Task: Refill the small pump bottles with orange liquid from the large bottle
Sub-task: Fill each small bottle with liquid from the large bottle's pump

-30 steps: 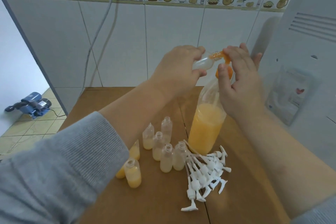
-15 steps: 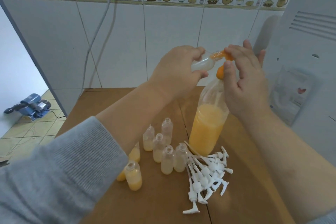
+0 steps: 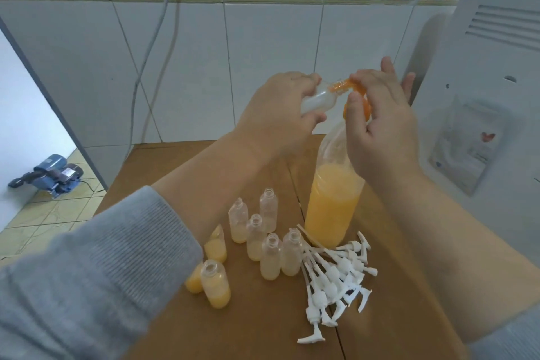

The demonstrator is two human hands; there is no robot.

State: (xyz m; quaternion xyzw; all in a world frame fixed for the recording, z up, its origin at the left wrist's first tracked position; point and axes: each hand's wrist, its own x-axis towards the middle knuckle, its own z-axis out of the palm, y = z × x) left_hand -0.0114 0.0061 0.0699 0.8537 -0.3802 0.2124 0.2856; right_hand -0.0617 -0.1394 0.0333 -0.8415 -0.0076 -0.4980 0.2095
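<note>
The large clear bottle (image 3: 333, 204), about half full of orange liquid, stands on the wooden table (image 3: 263, 330). It carries an orange pump head (image 3: 344, 85). My right hand (image 3: 382, 131) holds that pump head, fingers over its top and thumb at its collar. My left hand (image 3: 277, 114) grips a small clear bottle (image 3: 318, 98), tilted sideways with its mouth at the pump nozzle. Several open small bottles (image 3: 263, 231) with a little pale liquid stand left of the large bottle. Fuller orange ones (image 3: 216, 283) stand nearer me, partly behind my left sleeve.
A pile of white pump tops (image 3: 336, 275) lies in front of the large bottle. A white appliance (image 3: 491, 96) rises close on the right. The tiled wall (image 3: 263, 52) is just behind the table. On the floor at left lies a blue machine (image 3: 49, 172).
My right hand has shifted a little on the orange pump head, its thumb moving up to the collar. The small bottle stays at the nozzle.
</note>
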